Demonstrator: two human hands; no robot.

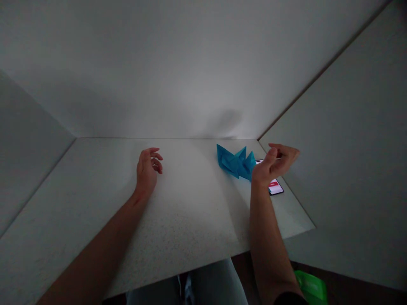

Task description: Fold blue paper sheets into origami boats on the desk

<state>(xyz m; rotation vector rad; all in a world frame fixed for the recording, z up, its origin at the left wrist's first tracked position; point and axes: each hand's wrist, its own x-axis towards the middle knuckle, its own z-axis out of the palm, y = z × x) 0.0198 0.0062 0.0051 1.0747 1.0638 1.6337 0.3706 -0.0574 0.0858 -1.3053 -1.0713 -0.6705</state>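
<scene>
A folded blue paper figure (234, 162) with several points lies on the white table (190, 220) toward the back right. My right hand (275, 163) hovers just to its right, fingers loosely curled and apart, holding nothing. Under that hand lies a phone (275, 186) with a lit screen, partly hidden. My left hand (148, 169) rests on its side on the table at centre left, fingers loosely curled, empty, well apart from the paper.
White partition walls close the table at the back (190, 84), left and right (349, 161). The table's front edge runs across the bottom, with my legs below it. A green object (311, 287) sits on the floor at lower right.
</scene>
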